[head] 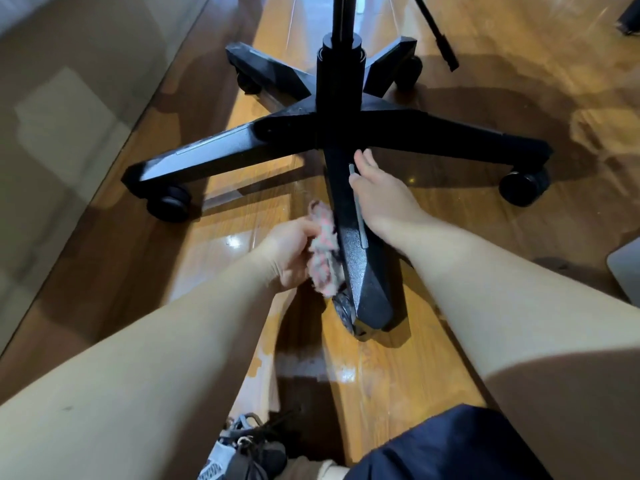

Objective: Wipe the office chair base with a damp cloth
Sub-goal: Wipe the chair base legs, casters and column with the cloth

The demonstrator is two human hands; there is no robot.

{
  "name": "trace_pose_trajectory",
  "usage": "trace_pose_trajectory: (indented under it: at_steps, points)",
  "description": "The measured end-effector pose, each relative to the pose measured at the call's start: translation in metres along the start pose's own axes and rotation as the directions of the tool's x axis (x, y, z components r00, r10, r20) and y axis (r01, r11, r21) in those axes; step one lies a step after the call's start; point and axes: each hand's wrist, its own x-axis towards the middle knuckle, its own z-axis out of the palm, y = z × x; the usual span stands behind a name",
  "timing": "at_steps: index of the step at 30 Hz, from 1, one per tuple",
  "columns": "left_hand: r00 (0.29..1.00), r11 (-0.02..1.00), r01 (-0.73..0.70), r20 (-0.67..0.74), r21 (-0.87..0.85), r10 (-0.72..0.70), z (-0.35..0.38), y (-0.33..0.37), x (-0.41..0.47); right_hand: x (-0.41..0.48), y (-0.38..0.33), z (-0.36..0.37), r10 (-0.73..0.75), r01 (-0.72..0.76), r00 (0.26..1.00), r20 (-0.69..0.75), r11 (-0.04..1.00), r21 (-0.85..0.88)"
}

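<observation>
The fingers of the left hand (291, 254) are curled tight round a fluffy pink-and-white cloth (323, 258), bunching it and pressing it against the left flank of the nearest leg (360, 271) of the black chair base (284, 129). The cloth touches the leg from about midway along it down to just above the caster (343, 308) that shows under the leg's outer end. On the other side of that leg lies the right hand (377, 195). Its thumb and one finger rest on the leg's upper face beside a thin grey strip (360, 209) that runs along it. The other fingers are hidden behind the hand, so I cannot tell whether they hook round the leg's edge or lie flat. Both bare forearms reach in from the bottom corners, one on each side of the leg. The leg points straight at the person, and the base's other four legs spread out from the upright central column (341, 81), each on a dark wheel. The base stands on a glossy wooden floor (450, 209) with bright reflections near the cloth. At the bottom edge are a dark laced shoe (249, 445) and dark blue fabric (450, 445) over the person's leg. A thin black rod (443, 46) slants down at the top right, apart from the base.
</observation>
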Motion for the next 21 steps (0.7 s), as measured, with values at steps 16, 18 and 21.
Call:
trace_pose_trajectory:
  at_steps: [16,18,21]
  points:
    - [0.992,0.956,0.126,-0.015,0.266,-0.126,0.007,-0.017,-0.022,-0.027,0.011,0.001,-0.083,0.101,0.993,0.087,0.971,-0.218]
    - [0.994,0.917,0.099,-0.078,0.387,-0.074,0.009,-0.012,-0.027,-0.026,0.009,-0.004,-0.06,0.096,0.988,0.14,0.959,-0.268]
    - [0.998,0.912,-0.009,-0.056,0.411,0.034,0.013,-0.011,-0.032,-0.032,0.009,-0.004,-0.04,0.079,0.989,0.143,0.957,-0.278]
